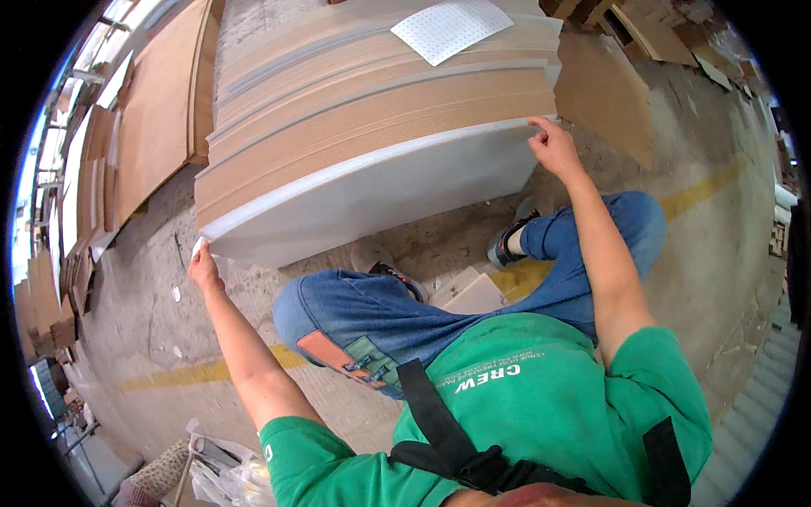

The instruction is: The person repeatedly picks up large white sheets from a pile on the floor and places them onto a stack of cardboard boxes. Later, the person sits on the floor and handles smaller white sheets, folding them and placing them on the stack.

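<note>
In front of my legs is a long row of brown boards point(380, 127) packed tightly together, with white layers between some of them. A white foam sheet point(363, 198) covers the near face of the row and shows a bright upper edge. My left hand point(204, 269) is closed, pinching the sheet's left corner between thumb and fingers. At the opposite end, my right hand point(556, 148) is closed with its bent forefinger and thumb at the sheet's right upper corner. Both arms are spread wide.
A printed white paper point(452, 29) lies on the row. Large brown panels point(165, 101) lean at left. A flat cardboard piece point(604, 93) lies at right. Between my feet is a small pale block point(473, 296). A yellow line point(701, 190) crosses the concrete floor. Plastic bags point(232, 473) sit lower left.
</note>
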The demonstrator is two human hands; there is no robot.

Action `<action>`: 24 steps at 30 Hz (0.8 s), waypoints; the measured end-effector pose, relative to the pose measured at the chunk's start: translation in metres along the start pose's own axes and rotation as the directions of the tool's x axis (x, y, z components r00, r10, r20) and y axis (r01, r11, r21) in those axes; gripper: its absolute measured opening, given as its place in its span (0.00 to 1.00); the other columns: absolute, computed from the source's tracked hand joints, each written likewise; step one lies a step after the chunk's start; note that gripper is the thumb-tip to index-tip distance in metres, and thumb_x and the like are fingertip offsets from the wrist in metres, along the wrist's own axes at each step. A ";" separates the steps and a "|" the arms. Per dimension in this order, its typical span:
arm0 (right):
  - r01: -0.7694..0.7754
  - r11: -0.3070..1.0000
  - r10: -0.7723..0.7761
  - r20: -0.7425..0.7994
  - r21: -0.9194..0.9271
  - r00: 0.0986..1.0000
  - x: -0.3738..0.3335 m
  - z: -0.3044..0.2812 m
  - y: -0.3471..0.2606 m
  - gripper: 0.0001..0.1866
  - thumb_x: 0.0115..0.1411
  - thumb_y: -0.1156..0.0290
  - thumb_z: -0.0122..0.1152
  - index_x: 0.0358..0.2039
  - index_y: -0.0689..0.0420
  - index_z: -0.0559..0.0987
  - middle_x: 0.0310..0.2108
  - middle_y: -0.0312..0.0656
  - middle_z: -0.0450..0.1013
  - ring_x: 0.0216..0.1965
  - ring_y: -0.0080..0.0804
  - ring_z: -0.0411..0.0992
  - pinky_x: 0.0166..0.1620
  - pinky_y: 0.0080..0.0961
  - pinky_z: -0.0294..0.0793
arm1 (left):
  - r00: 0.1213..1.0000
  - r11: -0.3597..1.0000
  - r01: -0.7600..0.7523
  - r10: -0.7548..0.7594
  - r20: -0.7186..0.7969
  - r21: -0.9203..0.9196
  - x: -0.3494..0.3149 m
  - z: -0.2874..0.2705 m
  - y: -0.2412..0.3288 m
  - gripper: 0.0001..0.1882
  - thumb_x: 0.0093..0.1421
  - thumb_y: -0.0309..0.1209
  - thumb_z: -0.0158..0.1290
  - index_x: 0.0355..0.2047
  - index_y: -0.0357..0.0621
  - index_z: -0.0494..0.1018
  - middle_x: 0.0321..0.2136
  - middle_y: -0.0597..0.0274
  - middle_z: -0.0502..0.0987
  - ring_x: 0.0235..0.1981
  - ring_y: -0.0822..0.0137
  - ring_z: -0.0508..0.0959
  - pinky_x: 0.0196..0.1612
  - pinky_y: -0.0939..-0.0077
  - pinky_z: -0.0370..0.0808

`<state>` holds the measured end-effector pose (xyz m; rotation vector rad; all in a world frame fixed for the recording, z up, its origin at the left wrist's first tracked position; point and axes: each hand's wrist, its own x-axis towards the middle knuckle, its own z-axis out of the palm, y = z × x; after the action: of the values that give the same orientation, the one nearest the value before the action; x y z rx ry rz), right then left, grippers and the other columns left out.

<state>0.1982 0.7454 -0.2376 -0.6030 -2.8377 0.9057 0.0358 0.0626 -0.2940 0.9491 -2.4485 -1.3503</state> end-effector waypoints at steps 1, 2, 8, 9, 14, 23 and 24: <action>0.007 1.000 -0.006 0.012 -0.031 1.000 -0.003 -0.004 0.002 0.18 0.45 0.73 0.53 0.41 0.55 0.72 0.21 0.42 0.71 0.25 0.33 0.71 0.31 0.29 0.69 | 1.000 0.999 -0.012 0.011 0.010 0.030 0.000 -0.001 0.001 0.19 0.45 0.37 0.59 0.33 0.33 0.75 0.32 0.58 0.77 0.34 0.69 0.73 0.41 0.77 0.68; 0.013 0.998 -0.011 0.024 -0.061 1.000 -0.007 -0.009 0.003 0.18 0.45 0.73 0.54 0.41 0.55 0.72 0.21 0.42 0.71 0.25 0.32 0.71 0.31 0.28 0.69 | 1.000 0.995 0.009 -0.011 0.025 0.103 -0.001 -0.004 0.002 0.21 0.45 0.37 0.59 0.34 0.32 0.74 0.32 0.56 0.77 0.34 0.68 0.74 0.41 0.77 0.68; -0.163 0.964 0.066 0.405 0.209 0.912 -0.004 -0.054 -0.017 0.18 0.45 0.72 0.57 0.39 0.57 0.72 0.23 0.40 0.72 0.25 0.27 0.70 0.32 0.24 0.69 | 0.963 0.688 -0.270 0.182 0.199 0.674 0.033 -0.046 0.005 0.29 0.48 0.39 0.54 0.46 0.29 0.66 0.39 0.49 0.74 0.41 0.59 0.73 0.44 0.72 0.67; -0.193 0.915 0.061 0.352 0.353 0.934 0.001 -0.048 -0.016 0.18 0.45 0.72 0.57 0.39 0.57 0.72 0.24 0.40 0.72 0.25 0.26 0.69 0.32 0.23 0.69 | 0.972 0.808 -0.213 0.117 0.206 0.549 0.035 -0.038 0.004 0.29 0.49 0.40 0.53 0.46 0.29 0.66 0.40 0.49 0.73 0.42 0.58 0.72 0.45 0.71 0.66; -0.030 0.996 0.038 -0.100 0.081 0.994 0.026 0.049 0.006 0.12 0.46 0.73 0.56 0.33 0.57 0.71 0.24 0.41 0.72 0.28 0.31 0.71 0.32 0.27 0.70 | 0.974 0.986 0.135 -0.150 0.168 0.100 0.024 0.030 0.033 0.35 0.55 0.53 0.45 0.49 0.30 0.63 0.47 0.49 0.67 0.46 0.56 0.68 0.47 0.68 0.64; -0.155 0.981 0.115 -0.297 -0.115 0.948 0.025 0.083 0.027 0.14 0.46 0.64 0.63 0.24 0.56 0.67 0.22 0.41 0.69 0.26 0.38 0.68 0.31 0.34 0.68 | 0.997 0.996 0.002 -0.009 -0.074 -0.094 0.045 0.050 -0.021 0.24 0.49 0.47 0.56 0.33 0.36 0.76 0.29 0.60 0.77 0.32 0.71 0.73 0.39 0.76 0.69; -0.166 0.984 0.141 -0.292 -0.061 0.946 0.025 0.070 0.027 0.14 0.46 0.64 0.63 0.24 0.56 0.68 0.22 0.40 0.69 0.25 0.36 0.68 0.31 0.32 0.68 | 0.997 0.989 0.002 -0.014 -0.079 -0.148 0.038 0.054 -0.022 0.23 0.48 0.46 0.57 0.33 0.36 0.76 0.29 0.61 0.77 0.32 0.72 0.73 0.39 0.76 0.69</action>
<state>0.1694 0.7377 -0.3108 -0.8979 -2.6056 0.6562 -0.0081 0.0678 -0.3477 0.9581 -2.2531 -1.4450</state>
